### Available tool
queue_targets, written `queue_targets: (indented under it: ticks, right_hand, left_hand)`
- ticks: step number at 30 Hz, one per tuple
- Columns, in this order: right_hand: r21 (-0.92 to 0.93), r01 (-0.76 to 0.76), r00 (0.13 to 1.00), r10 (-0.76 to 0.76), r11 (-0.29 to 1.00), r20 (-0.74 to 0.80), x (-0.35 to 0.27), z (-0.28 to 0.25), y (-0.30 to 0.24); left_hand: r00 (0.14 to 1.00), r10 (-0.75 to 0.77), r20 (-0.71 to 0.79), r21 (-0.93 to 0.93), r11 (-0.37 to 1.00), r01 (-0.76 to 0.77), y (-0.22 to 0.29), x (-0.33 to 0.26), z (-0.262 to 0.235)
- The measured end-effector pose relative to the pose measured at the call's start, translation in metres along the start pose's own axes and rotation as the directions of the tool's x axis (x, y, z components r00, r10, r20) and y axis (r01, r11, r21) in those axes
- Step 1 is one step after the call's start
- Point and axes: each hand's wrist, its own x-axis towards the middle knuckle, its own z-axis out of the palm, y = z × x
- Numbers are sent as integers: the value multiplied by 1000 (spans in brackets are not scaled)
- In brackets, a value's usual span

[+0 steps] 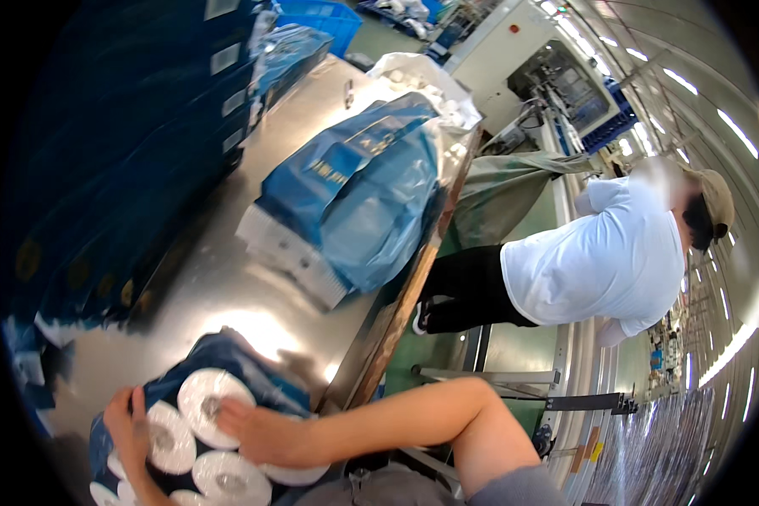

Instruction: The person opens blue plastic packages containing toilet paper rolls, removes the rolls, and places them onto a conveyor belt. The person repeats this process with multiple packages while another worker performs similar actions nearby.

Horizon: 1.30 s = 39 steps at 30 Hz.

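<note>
At the lower left, a blue plastic bag holds several white toilet rolls, their round ends facing up. My left hand is at the bag's left edge, its fingers curled over the blue film beside a toilet roll. My right hand reaches across from the right. Its fingertips are at the core of the upper toilet roll and appear closed on it; the palm covers part of the rolls beneath. Another toilet roll shows below the right hand.
A metal table with a wooden edge carries a blue packed bag and a white bag of small rolls. Stacked dark blue packs rise at left. A person in a white shirt stands beyond the table, near machinery.
</note>
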Motion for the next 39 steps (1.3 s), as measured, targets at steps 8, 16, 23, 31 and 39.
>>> queue_targets:
  ticks: [8, 16, 23, 31, 39]
  right_hand:
    - [-236, 162, 948, -218, 958, -233, 2, -11, 6]
    - [-224, 262, 950, -292, 939, -112, 25, 27, 16]
    - [-299, 365, 931, -348, 882, 110, 16, -9, 12]
    - [-168, 307, 940, -272, 937, 205, 13, -23, 10]
    - [-296, 249, 964, -208, 922, 166, 16, -21, -5]
  left_hand:
    - [910, -289, 296, 208, 950, 234, 1, 17, -12]
    - [936, -232, 263, 118, 971, 208, -3, 21, -8]
    - [999, -22, -34, -43, 999, 20, -29, 8, 15]
    - [921, 289, -260, 81, 957, -278, -26, -6, 22]
    - [882, 461, 93, 102, 877, -470, 9, -119, -31]
